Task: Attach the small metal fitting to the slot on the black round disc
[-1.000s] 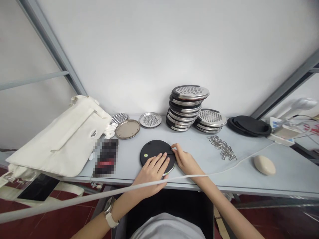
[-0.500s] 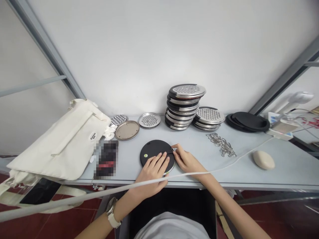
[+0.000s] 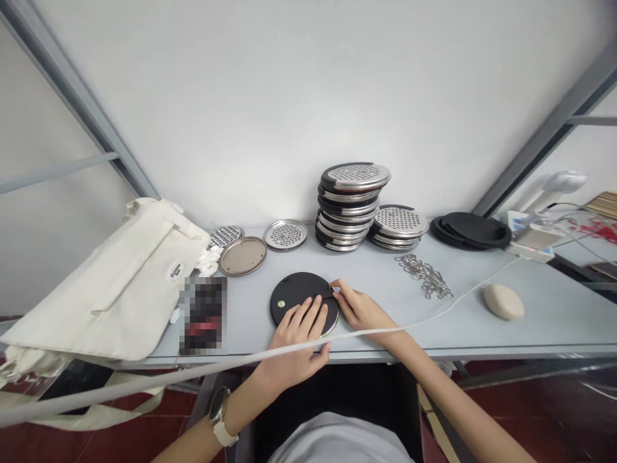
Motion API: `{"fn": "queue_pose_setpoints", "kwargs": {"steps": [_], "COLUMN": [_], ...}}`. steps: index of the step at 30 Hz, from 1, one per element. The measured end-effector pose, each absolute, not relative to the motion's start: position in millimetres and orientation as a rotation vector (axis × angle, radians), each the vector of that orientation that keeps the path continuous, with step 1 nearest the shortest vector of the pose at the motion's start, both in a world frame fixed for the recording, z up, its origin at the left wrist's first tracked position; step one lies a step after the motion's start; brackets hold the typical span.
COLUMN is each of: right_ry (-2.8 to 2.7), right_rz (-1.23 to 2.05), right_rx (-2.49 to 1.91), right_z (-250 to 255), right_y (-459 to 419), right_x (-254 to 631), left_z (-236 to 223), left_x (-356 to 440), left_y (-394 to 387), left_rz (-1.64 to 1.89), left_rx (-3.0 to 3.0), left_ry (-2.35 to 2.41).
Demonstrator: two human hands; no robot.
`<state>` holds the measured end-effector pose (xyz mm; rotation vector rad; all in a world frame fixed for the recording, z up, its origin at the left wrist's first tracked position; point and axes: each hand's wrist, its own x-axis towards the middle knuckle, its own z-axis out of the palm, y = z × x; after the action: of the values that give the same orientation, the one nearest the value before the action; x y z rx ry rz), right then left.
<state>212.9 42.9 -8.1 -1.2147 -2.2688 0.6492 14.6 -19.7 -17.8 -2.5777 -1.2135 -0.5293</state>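
Note:
A round black disc (image 3: 299,288) with a small green-and-white sticker lies near the table's front edge, a strip of silvery rim showing at its lower right. Flat on its lower part rests my left hand (image 3: 296,341), fingers stretched out. At the disc's right edge my right hand (image 3: 355,305) pinches a small metal clip (image 3: 331,289), mostly covered by the fingertips. To the right is a loose pile of similar metal clips (image 3: 427,276). Behind the disc stand a tall stack of round graters (image 3: 348,212) with black rims and a shorter grater stack (image 3: 399,225).
Loose metal discs (image 3: 285,235) and a brownish round plate (image 3: 243,256) lie at the back left, beside a cream bag (image 3: 120,283). More black discs (image 3: 470,230), a power strip (image 3: 530,249) and a beige rounded object (image 3: 504,301) are rightward. A white cable (image 3: 270,354) crosses in front.
The view has shifted slightly. Both hands keep nearly the same place on the black disc, the right still pinching at its edge.

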Motion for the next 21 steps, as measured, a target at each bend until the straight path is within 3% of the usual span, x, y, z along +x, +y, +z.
{"fn": "queue_pose_setpoints", "kwargs": {"steps": [21], "right_ry": [-2.278], "right_rz": [0.585], "right_rx": [-1.196], "right_z": [-10.7], "right_y": [42.5], "right_x": [213.6], "left_z": [-12.7], "left_x": [12.6], "left_y": [-19.9], "left_rz": [-0.532], "left_rx": [-2.617], "left_ry": [-1.191]}}
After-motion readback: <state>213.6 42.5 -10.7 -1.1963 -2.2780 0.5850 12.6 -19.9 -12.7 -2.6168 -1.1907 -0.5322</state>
